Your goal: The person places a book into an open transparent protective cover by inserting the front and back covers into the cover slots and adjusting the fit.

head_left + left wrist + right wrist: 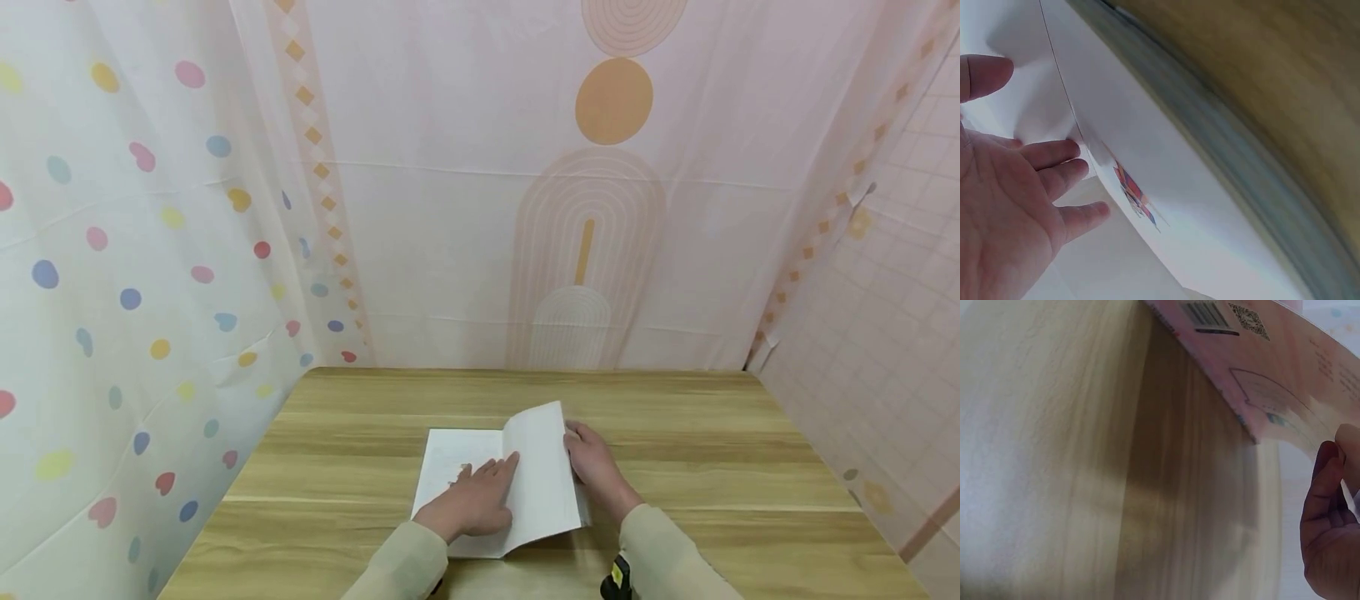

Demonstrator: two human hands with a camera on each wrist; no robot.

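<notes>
An open book point(538, 483) lies on the wooden table, its right side raised and curving up from the fold. My left hand point(476, 502) rests over the left page with fingers straight, the fingertips near the fold. In the left wrist view that hand's palm and spread fingers show beside a white page point(1166, 156) with a small coloured drawing point(1135, 190). My right hand point(594, 467) grips the raised side by its outer edge. The right wrist view shows the pink back cover point(1285, 362), with a barcode, tilted up off the table and pinched at its edge by the fingers.
The wood-grain table point(337, 467) extends around the book on all sides. Behind it hangs a pale curtain point(435, 250) with arch shapes; a dotted curtain point(187, 317) hangs on the left and a grid-patterned one point(885, 333) on the right.
</notes>
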